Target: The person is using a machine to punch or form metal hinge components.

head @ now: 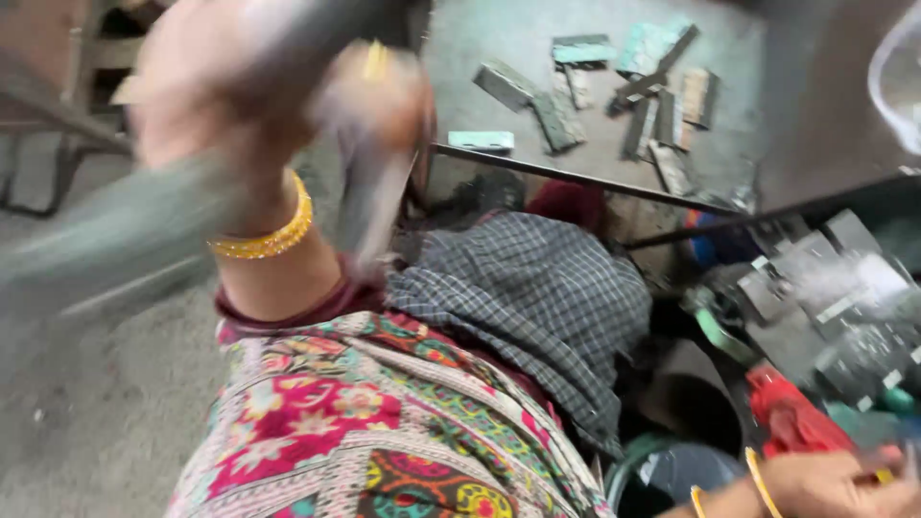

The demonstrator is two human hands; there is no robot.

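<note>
Tiles (614, 91) scattered beyond checked cloth (537, 297).

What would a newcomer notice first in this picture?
The left hand, raised at upper left, grips a long grey piece that is blurred by motion, with gold bangles on its wrist. Below spreads bright flowered cloth. On the floor at upper right lie scattered grey and green flat pieces.
</note>
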